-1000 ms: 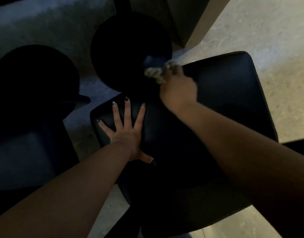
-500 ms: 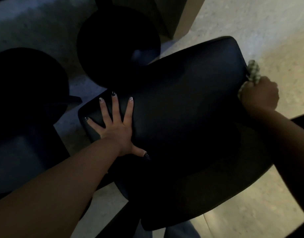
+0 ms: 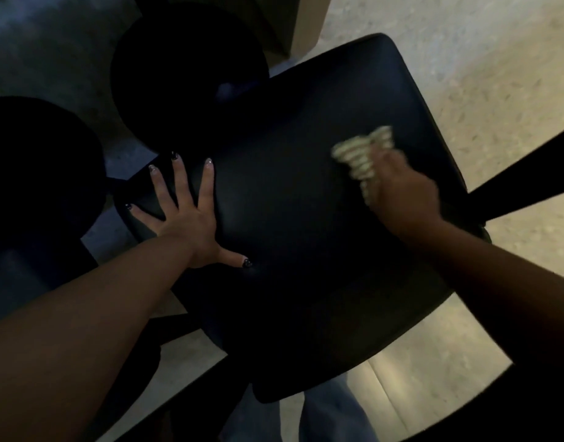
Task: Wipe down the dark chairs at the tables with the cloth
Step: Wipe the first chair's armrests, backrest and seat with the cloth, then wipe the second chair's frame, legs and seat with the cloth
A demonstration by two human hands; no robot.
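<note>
Fingers point(image 3: 390, 173) around cloth point(image 3: 360, 154)

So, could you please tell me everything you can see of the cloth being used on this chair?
The cloth is pale, cream-coloured with thin darker stripes, and looks soft and woven. It is bunched into a wad, motion-blurred, and sticks out beyond the right hand, whose fingers grip it. It lies against the right part of the dark chair seat. Its full size is hidden.

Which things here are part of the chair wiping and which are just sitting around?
In use:
dark chair seat
cloth, gripped by the right hand
left hand, pressed flat on the seat

Just there:
two round dark bases on the floor
a dark bar at right
</note>
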